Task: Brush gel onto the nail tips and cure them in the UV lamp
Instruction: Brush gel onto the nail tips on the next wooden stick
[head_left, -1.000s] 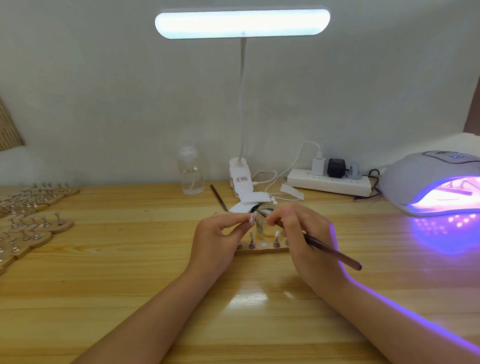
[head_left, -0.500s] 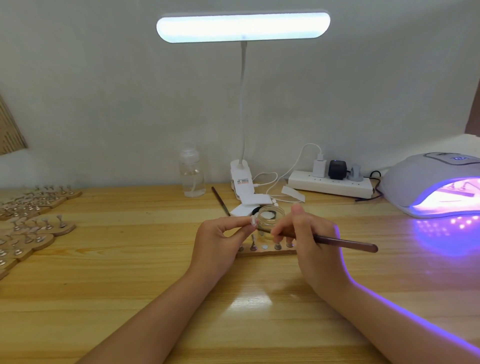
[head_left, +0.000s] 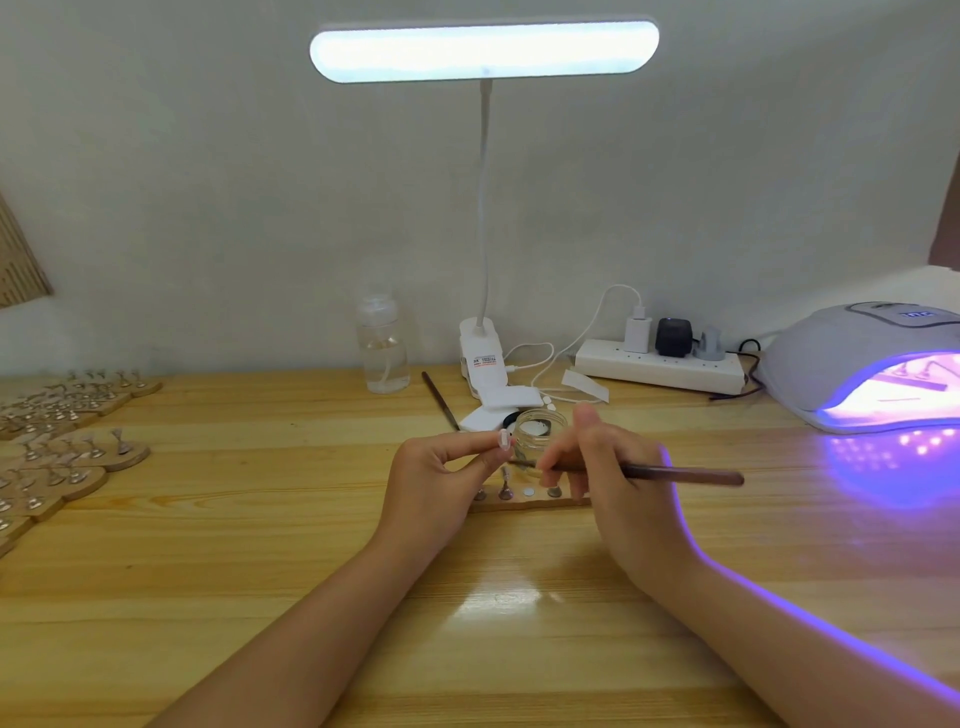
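Now the brush (head_left: 639, 472) lies almost level in the right hand (head_left: 618, 488), which pinches it near the bristle end, and its tip points left toward the nail tip (head_left: 503, 439). A second ago the handle sloped down toward the person and the bristles were at the gel jar (head_left: 538, 429); the brush has since left the jar. I judge that the gel is loaded and the next step is painting. The left hand (head_left: 436, 480) pinches the small stand of the nail tip between thumb and fingers, just left of the jar, as before. Just in front of the jar is the wooden holder (head_left: 524, 503), with some stands on it. Far right of the jar the UV lamp (head_left: 852, 374) glows purple; something lies inside, but I cannot tell what. The bristles are too small and blurred to show any gel, and the right hand covers part of the holder.
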